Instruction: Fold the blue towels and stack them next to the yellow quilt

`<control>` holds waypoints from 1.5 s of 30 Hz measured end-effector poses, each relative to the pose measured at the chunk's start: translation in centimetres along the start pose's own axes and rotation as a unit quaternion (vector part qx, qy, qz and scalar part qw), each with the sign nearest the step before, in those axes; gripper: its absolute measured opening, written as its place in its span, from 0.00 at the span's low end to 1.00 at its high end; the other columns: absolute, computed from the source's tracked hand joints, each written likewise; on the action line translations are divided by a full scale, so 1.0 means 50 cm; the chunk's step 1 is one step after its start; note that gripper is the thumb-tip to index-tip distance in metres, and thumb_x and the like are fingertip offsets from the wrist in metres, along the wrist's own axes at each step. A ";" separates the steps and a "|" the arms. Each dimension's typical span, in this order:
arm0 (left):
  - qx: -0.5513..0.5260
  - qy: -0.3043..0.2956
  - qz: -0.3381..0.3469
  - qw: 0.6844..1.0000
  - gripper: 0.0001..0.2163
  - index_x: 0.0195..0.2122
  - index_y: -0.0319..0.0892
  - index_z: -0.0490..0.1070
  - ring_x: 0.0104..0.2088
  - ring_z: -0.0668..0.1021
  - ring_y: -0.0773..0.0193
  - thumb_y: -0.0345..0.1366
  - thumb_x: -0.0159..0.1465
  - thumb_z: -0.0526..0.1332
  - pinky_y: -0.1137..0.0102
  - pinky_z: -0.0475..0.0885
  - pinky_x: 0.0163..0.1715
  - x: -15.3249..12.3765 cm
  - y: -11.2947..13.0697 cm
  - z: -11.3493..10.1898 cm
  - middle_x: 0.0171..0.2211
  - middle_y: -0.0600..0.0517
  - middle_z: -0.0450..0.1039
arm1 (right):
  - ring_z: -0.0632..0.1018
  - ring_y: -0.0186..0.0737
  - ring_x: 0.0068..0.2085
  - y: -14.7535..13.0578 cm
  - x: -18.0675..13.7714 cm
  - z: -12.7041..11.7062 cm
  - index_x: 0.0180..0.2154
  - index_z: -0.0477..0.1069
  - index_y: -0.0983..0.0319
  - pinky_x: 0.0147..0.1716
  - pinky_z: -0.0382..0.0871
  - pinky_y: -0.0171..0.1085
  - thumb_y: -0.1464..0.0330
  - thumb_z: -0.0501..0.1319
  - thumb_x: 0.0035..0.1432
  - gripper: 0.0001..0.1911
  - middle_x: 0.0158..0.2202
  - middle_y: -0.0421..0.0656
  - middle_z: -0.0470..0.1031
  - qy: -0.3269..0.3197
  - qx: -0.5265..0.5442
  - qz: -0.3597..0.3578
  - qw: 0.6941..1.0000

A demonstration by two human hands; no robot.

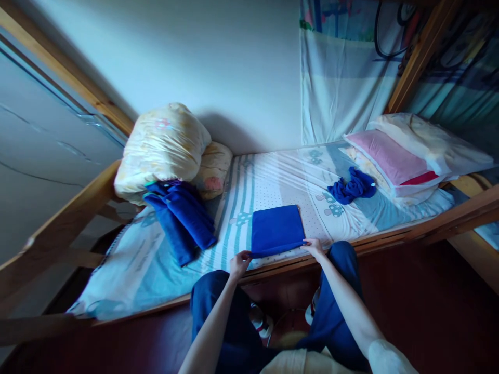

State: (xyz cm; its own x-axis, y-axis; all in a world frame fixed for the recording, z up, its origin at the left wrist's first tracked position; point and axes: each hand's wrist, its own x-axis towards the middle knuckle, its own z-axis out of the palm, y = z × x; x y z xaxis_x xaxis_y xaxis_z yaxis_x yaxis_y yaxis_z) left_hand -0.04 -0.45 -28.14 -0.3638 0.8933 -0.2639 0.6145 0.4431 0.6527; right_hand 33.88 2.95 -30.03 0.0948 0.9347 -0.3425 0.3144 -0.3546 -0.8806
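A blue cloth [277, 228], folded into a flat rectangle, lies near the front edge of the bed. My left hand [240, 264] pinches its near left corner, and my right hand [313, 246] pinches the near right corner. The cloth's near edge is stretched between both hands. To the left, blue trousers [183, 218] lie lengthwise against a bundle of bedding. A crumpled blue garment [352, 186] rests farther right on the sheet.
A puffy cream quilt [163, 148] is heaped at the left end. Pink and white pillows [385, 150] are stacked at the right. The bed's wooden rail [460, 215] runs along the front right. A curtain [343, 93] hangs behind.
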 end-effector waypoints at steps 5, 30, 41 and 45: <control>0.043 0.021 0.003 0.999 0.06 0.31 0.44 0.78 0.37 0.82 0.55 0.34 0.53 0.63 0.64 0.74 0.44 0.029 0.001 0.015 0.26 0.52 0.77 | 0.82 0.45 0.37 -0.004 0.018 0.006 0.32 0.83 0.61 0.44 0.75 0.40 0.71 0.68 0.45 0.08 0.32 0.44 0.84 0.037 -0.066 -0.067 0.995; 0.037 0.054 -0.100 0.993 0.08 0.43 0.44 0.71 0.42 0.82 0.56 0.39 0.67 0.57 0.66 0.73 0.42 0.105 -0.037 0.096 0.40 0.44 0.82 | 0.80 0.46 0.48 -0.013 0.067 0.080 0.50 0.73 0.61 0.44 0.68 0.35 0.63 0.57 0.70 0.12 0.45 0.50 0.81 0.055 -0.315 0.079 0.944; 0.031 0.042 -0.124 0.991 0.15 0.48 0.41 0.74 0.43 0.82 0.55 0.44 0.68 0.55 0.67 0.75 0.40 0.100 -0.054 0.098 0.41 0.42 0.82 | 0.79 0.48 0.50 -0.038 0.067 0.088 0.53 0.69 0.61 0.44 0.68 0.38 0.60 0.53 0.73 0.15 0.46 0.51 0.80 0.045 -0.356 0.122 0.925; 0.035 0.026 -0.122 0.992 0.16 0.44 0.38 0.77 0.43 0.82 0.53 0.44 0.66 0.58 0.66 0.75 0.41 0.085 -0.061 0.097 0.39 0.41 0.83 | 0.79 0.47 0.51 -0.041 0.064 0.089 0.54 0.69 0.61 0.45 0.69 0.38 0.60 0.53 0.73 0.16 0.47 0.51 0.79 0.045 -0.350 0.128 0.927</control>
State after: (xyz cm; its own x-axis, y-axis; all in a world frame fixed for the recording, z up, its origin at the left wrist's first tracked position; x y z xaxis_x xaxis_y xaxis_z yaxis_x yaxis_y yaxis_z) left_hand -0.04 2.35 -34.69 -0.5425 0.7542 -0.3701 0.5494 0.6518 0.5228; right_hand 29.35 6.57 -30.76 0.3198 0.8317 -0.4538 0.8040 -0.4917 -0.3346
